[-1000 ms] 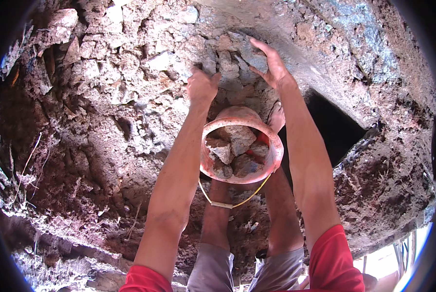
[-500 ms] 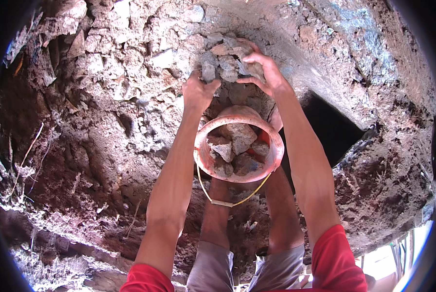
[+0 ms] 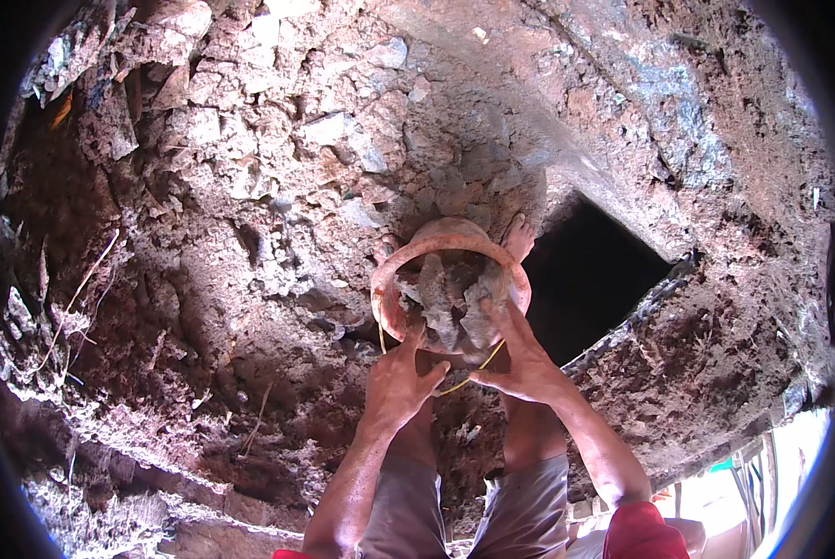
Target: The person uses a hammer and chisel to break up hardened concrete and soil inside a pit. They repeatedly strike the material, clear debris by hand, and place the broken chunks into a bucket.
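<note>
A rough wall of reddish earth and broken rock (image 3: 250,205) fills the view beyond and to the left of both hands, crowding close around them. To the right of the right hand a dark opening (image 3: 595,279) gapes, the only open room nearby. Just ahead of the hands sits a round reddish basin (image 3: 391,289) heaped with grey stones (image 3: 450,298), between the person's bare feet. The left hand (image 3: 401,377) rests at its near rim, fingers loosely curled. The right hand (image 3: 520,359) lies open, fingers spread against the stones.
</note>
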`<control>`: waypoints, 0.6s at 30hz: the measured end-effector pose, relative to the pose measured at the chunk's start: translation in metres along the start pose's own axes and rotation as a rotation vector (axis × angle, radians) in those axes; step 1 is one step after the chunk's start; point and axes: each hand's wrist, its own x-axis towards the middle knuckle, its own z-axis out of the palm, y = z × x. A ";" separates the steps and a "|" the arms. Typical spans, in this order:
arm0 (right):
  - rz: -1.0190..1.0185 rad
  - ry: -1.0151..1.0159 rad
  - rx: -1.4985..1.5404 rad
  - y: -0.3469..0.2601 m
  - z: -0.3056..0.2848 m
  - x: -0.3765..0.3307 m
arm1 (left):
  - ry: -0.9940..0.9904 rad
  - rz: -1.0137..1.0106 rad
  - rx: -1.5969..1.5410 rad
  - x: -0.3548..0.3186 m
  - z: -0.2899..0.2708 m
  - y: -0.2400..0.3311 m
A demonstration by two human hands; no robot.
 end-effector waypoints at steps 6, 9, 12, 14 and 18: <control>0.040 0.198 0.159 0.059 -0.022 0.028 | 0.382 -0.098 -0.254 0.076 -0.026 -0.018; 0.305 0.530 0.781 0.117 -0.046 0.116 | 0.561 0.110 -0.052 0.158 -0.032 -0.033; 0.445 0.617 0.941 0.173 -0.067 0.204 | 0.397 0.365 0.074 0.227 -0.027 0.003; 0.504 0.560 1.000 0.187 -0.051 0.224 | 0.164 0.361 0.218 0.260 -0.013 0.030; 0.486 0.667 1.234 0.173 -0.053 0.268 | 0.173 0.411 0.548 0.299 0.023 0.049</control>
